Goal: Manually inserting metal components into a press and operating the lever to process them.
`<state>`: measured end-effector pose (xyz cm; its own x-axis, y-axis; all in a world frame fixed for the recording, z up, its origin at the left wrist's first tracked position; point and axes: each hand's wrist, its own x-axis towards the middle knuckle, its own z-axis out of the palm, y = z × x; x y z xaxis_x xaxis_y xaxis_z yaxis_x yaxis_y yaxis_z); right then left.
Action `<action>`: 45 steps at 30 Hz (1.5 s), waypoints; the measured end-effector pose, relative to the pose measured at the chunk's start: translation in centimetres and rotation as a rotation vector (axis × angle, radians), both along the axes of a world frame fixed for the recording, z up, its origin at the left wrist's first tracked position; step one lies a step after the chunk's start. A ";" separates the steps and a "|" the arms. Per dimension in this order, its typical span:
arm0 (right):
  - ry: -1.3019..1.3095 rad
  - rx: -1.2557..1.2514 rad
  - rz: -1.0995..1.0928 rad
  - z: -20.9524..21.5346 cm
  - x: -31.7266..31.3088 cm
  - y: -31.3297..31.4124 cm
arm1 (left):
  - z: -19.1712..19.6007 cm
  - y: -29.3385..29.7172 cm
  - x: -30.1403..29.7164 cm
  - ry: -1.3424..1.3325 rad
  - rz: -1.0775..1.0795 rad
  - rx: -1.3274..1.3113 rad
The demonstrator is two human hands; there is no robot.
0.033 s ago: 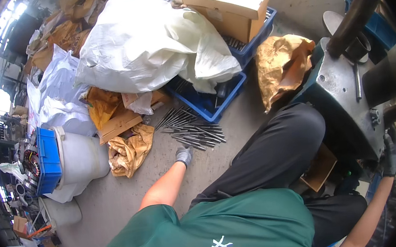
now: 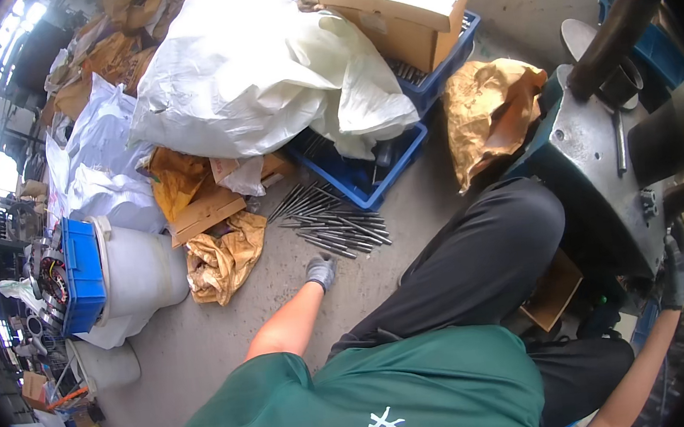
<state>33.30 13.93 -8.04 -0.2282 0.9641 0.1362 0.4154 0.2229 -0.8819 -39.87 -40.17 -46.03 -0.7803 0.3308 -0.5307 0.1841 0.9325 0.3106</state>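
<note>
My left hand [image 2: 321,271], in a grey glove, is low over the floor at the near edge of a loose pile of dark metal rods [image 2: 346,223]. Its fingers are foreshortened, and whether they touch a rod does not show. Far to the right, my right hand [image 2: 677,268], also in a grey glove, rests against the side of a heavy metal machine [image 2: 592,133]. The fingers there blend into the dark parts around them, so their grip is hard to make out.
Behind the rods, a blue crate [image 2: 363,199] lies partly under a large white sack [image 2: 236,74]. Crumpled brown paper [image 2: 228,259] and a grey-white drum [image 2: 139,264] are at left. A torn paper bag [image 2: 485,111] stands beside the machine. My bent knee [image 2: 525,211] lies between my hands.
My left hand has shifted very slightly to the right beside the rods. Otherwise the scene looks the same.
</note>
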 end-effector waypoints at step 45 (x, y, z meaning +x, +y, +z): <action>-0.159 -0.096 -0.256 4.1 -4.7 -11.0 | -1.8 9.9 -3.3 -1.357 0.499 0.458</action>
